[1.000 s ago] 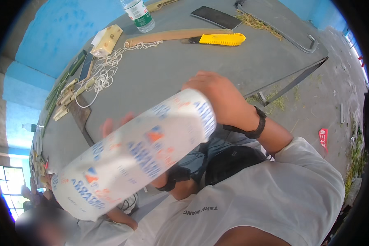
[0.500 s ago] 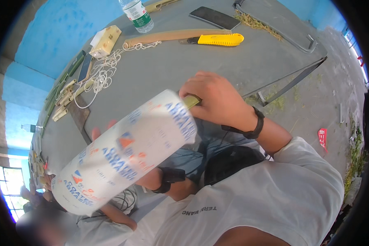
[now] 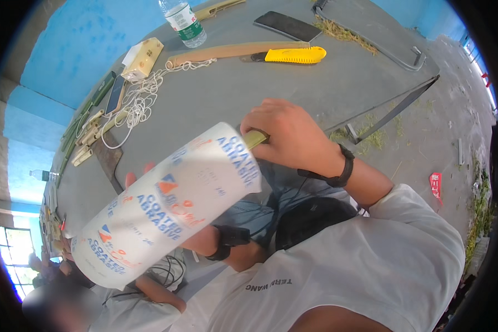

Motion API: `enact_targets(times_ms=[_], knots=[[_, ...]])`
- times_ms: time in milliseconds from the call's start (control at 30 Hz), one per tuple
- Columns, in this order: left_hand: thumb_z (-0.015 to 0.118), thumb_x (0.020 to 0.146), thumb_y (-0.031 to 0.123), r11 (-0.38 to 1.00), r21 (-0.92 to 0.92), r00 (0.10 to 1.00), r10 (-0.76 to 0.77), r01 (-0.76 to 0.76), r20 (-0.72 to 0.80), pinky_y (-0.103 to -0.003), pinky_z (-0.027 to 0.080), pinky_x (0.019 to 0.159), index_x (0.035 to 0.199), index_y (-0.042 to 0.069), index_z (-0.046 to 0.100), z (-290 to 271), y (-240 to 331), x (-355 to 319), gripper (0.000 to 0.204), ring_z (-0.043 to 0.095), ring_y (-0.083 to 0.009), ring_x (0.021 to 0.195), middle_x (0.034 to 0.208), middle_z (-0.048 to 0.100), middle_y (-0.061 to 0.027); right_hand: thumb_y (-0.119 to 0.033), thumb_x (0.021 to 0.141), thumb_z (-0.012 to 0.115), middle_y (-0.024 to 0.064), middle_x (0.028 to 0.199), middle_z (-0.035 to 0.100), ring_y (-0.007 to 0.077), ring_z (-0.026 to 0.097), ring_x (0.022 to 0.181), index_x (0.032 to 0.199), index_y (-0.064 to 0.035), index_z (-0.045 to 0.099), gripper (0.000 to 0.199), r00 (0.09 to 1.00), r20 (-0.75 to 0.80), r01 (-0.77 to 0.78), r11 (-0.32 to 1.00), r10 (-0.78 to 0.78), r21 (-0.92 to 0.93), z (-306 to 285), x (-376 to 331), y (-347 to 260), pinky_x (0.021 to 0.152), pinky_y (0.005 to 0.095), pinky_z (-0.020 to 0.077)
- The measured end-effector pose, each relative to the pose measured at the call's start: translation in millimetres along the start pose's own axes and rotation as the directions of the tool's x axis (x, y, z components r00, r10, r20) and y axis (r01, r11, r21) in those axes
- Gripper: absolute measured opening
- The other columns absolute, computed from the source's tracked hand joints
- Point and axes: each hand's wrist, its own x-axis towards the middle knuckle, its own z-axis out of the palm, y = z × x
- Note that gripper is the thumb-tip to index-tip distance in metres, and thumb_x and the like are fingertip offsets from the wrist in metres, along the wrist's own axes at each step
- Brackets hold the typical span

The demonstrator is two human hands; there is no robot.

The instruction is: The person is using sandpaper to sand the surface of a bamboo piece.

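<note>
My right hand (image 3: 285,130) is closed round a greenish bamboo piece (image 3: 255,138), of which only a short end shows. A large white sheet of sandpaper (image 3: 160,205), printed blue and orange on its back, curves over the bamboo and stretches to the lower left. Under this sheet is my left hand (image 3: 201,241), mostly hidden; its fingertips poke out past the far edge, gripping the sandpaper from beneath. What the bamboo looks like inside the sheet cannot be seen.
On the grey table (image 3: 227,83) lie a yellow utility knife (image 3: 296,55), a brown bamboo length (image 3: 232,51), tangled white string (image 3: 138,105), a tissue pack (image 3: 143,60), a water bottle (image 3: 183,25), phones and a hacksaw frame (image 3: 382,50). Another person (image 3: 149,293) sits at the lower left.
The sandpaper has shifted slightly left at its upper end, and its print shows more sharply. Both hands keep their hold, almost in the same place.
</note>
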Motion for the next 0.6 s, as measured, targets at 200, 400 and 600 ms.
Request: enact_targets(times_ms=[200, 400, 600], knots=[[0.03, 0.106, 0.072, 0.709, -0.651, 0.962, -0.174, 0.271, 0.211, -0.059, 0.046, 0.118, 0.165, 0.001, 0.028, 17.0, 0.2, 5.6, 0.092, 0.051, -0.0428, 0.145, 0.157, 0.045, -0.0344, -0.022, 0.08, 0.08, 0.0132, 0.086, 0.068, 0.0353, 0.066, 0.092, 0.093, -0.0042, 0.07, 0.024, 0.996, -0.046, 0.076, 0.997, -0.075, 0.01, -1.1, 0.1, 6.3, 0.083, 0.0441, 0.0524], [0.028, 0.104, 0.074, 0.911, -0.316, 0.962, -0.273, 0.266, 0.023, -0.059, 0.047, 0.117, 0.164, 0.002, 0.029, 21.1, 2.8, 4.9, 0.094, 0.051, -0.0436, 0.145, 0.153, 0.048, -0.0366, -0.021, 0.081, 0.078, 0.0136, 0.089, 0.069, 0.036, 0.066, 0.09, 0.096, -0.0042, 0.071, 0.023, 0.997, -0.001, 0.074, 0.997, -0.074, -0.007, -1.6, 0.1, 6.7, 0.084, 0.0441, 0.0525], [0.026, 0.105, 0.074, 0.939, -0.222, 0.961, -0.276, 0.264, -0.027, -0.057, 0.048, 0.116, 0.164, 0.002, 0.031, 17.0, 2.0, 2.7, 0.094, 0.051, -0.0436, 0.145, 0.153, 0.049, -0.0364, -0.021, 0.083, 0.077, 0.0141, 0.091, 0.07, 0.0358, 0.067, 0.09, 0.1, -0.0045, 0.072, 0.024, 0.997, -0.005, 0.072, 0.997, -0.072, 0.009, -2.2, -0.6, 6.0, 0.085, 0.0439, 0.0525]])
